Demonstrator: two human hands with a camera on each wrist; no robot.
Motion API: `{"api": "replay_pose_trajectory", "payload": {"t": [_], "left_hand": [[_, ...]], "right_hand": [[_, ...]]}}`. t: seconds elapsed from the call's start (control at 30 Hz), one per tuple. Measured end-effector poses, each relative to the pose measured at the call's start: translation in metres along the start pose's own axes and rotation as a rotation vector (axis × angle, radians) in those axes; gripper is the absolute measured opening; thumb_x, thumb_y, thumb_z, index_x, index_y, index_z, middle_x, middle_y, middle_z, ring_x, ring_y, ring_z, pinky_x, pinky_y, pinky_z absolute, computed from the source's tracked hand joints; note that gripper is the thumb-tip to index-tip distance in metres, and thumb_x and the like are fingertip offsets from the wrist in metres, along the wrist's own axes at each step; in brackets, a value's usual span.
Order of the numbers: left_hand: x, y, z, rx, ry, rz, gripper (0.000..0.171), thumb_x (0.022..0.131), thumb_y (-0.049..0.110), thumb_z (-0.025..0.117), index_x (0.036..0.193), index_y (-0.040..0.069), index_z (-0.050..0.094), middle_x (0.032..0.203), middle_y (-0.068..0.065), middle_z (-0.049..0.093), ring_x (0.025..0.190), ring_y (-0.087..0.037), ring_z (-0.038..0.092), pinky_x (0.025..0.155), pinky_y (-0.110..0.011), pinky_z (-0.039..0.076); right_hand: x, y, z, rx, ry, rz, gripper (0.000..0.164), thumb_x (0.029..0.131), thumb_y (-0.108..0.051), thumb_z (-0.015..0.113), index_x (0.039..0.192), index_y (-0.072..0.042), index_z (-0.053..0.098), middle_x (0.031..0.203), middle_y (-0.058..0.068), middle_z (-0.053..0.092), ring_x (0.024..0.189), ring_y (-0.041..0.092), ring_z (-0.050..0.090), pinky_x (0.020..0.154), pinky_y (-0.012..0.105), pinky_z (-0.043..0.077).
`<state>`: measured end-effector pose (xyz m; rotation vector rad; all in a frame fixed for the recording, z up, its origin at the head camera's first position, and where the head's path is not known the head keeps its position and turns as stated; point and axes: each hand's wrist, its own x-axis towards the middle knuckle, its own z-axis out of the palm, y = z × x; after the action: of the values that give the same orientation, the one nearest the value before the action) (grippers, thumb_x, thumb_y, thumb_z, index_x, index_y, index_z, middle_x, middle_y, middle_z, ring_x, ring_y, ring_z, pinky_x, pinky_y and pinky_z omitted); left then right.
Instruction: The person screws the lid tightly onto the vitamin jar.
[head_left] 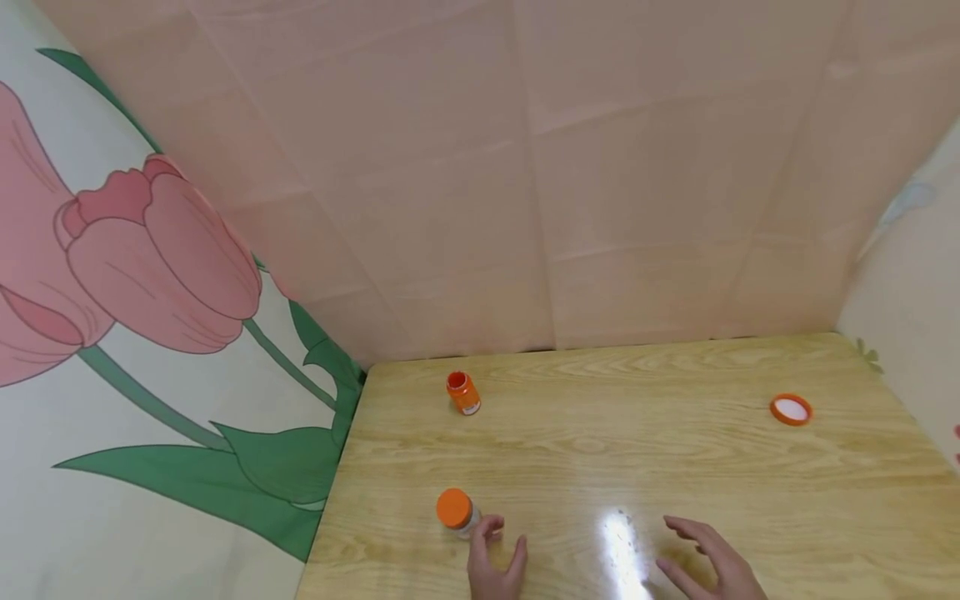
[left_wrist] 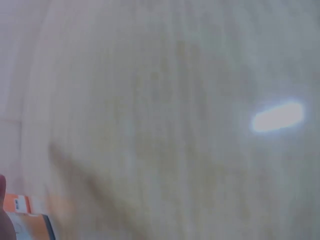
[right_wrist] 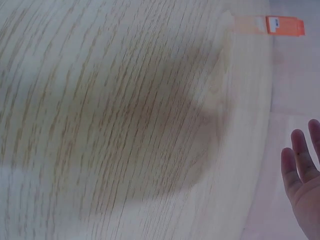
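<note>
In the head view my left hand [head_left: 497,564] is low over the table, thumb and fingers apart, its fingertips right beside a small clear jar with an orange lid [head_left: 454,508]. Part of that hand [left_wrist: 6,227] and the jar [left_wrist: 37,226] show at the lower left corner of the left wrist view. My right hand [head_left: 712,567] hovers at the front, fingers spread and holding nothing; its fingers [right_wrist: 302,162] show in the right wrist view. Farther back stands an uncapped orange bottle [head_left: 463,393] with a white label, its mouth facing up.
An orange-rimmed lid [head_left: 791,409] with a white inside lies at the right rear of the wood-grain table [head_left: 600,450]. A pinkish-beige sheet [head_left: 525,183] hangs behind the table, and a tulip-patterned cloth [head_left: 157,250] is on the left. Light glares off the tabletop between the hands.
</note>
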<state>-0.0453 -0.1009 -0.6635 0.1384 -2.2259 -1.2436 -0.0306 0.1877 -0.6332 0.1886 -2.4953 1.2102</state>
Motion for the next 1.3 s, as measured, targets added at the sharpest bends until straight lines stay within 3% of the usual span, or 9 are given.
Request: {"api": "replay_pose_trajectory", "payload": {"t": [0.33, 0.47, 0.63, 0.77, 1.0, 1.13, 1.3], "left_hand": [[0.021, 0.014, 0.013, 0.027, 0.007, -0.096, 0.062, 0.072, 0.005, 0.085, 0.126, 0.009, 0.055, 0.120, -0.001, 0.063, 0.113, -0.011, 0.059, 0.096, -0.029, 0.051], [0.028, 0.014, 0.017, 0.033, 0.012, -0.069, 0.062, 0.074, 0.006, 0.084, 0.127, 0.006, 0.054, 0.122, -0.003, 0.062, 0.115, -0.014, 0.059, 0.098, -0.031, 0.051], [0.033, 0.013, 0.020, -0.014, 0.011, -0.014, 0.063, 0.076, 0.006, 0.083, 0.130, 0.002, 0.052, 0.125, -0.006, 0.060, 0.116, -0.020, 0.059, 0.102, -0.024, 0.048], [0.036, 0.011, 0.022, -0.046, 0.013, -0.020, 0.065, 0.077, 0.007, 0.083, 0.133, 0.003, 0.050, 0.127, -0.004, 0.059, 0.117, -0.022, 0.058, 0.104, -0.021, 0.045], [0.040, 0.012, 0.026, -0.076, 0.013, -0.106, 0.069, 0.076, 0.004, 0.082, 0.136, 0.002, 0.049, 0.131, -0.010, 0.058, 0.121, -0.019, 0.056, 0.106, -0.026, 0.045], [0.041, 0.012, 0.026, -0.059, 0.026, -0.089, 0.069, 0.076, 0.005, 0.083, 0.137, 0.004, 0.049, 0.130, -0.011, 0.059, 0.120, -0.020, 0.056, 0.104, -0.029, 0.047], [0.043, 0.010, 0.027, -0.043, 0.033, -0.065, 0.069, 0.077, 0.006, 0.082, 0.137, 0.005, 0.048, 0.129, -0.013, 0.059, 0.119, -0.024, 0.057, 0.103, -0.025, 0.046]], "right_hand": [[0.004, 0.008, -0.005, 0.009, 0.021, -0.022, 0.056, 0.066, -0.006, 0.089, 0.117, -0.007, 0.067, 0.114, -0.018, 0.063, 0.108, -0.024, 0.043, 0.083, 0.000, 0.036], [0.007, 0.008, -0.009, 0.010, 0.021, -0.030, 0.055, 0.066, -0.007, 0.089, 0.117, -0.004, 0.067, 0.117, -0.025, 0.058, 0.109, -0.023, 0.041, 0.083, -0.001, 0.035], [0.012, 0.008, -0.014, 0.011, 0.020, -0.047, 0.057, 0.065, -0.005, 0.089, 0.117, -0.003, 0.066, 0.121, -0.031, 0.052, 0.112, -0.024, 0.039, 0.085, -0.002, 0.033], [0.014, 0.010, -0.016, 0.018, 0.025, -0.048, 0.060, 0.064, -0.005, 0.089, 0.119, -0.004, 0.066, 0.122, -0.031, 0.051, 0.114, -0.024, 0.038, 0.088, -0.003, 0.030], [0.017, 0.016, -0.017, 0.054, 0.070, -0.088, 0.064, 0.062, 0.001, 0.088, 0.121, -0.002, 0.065, 0.127, -0.030, 0.050, 0.120, -0.023, 0.037, 0.095, -0.003, 0.023], [0.018, 0.019, -0.018, 0.052, 0.090, -0.073, 0.063, 0.062, 0.002, 0.087, 0.121, -0.001, 0.065, 0.128, -0.031, 0.048, 0.121, -0.022, 0.037, 0.097, -0.003, 0.024], [0.020, 0.024, -0.021, 0.049, 0.105, -0.077, 0.065, 0.060, 0.005, 0.086, 0.121, -0.001, 0.064, 0.131, -0.033, 0.047, 0.123, -0.021, 0.038, 0.099, -0.002, 0.024]]}}
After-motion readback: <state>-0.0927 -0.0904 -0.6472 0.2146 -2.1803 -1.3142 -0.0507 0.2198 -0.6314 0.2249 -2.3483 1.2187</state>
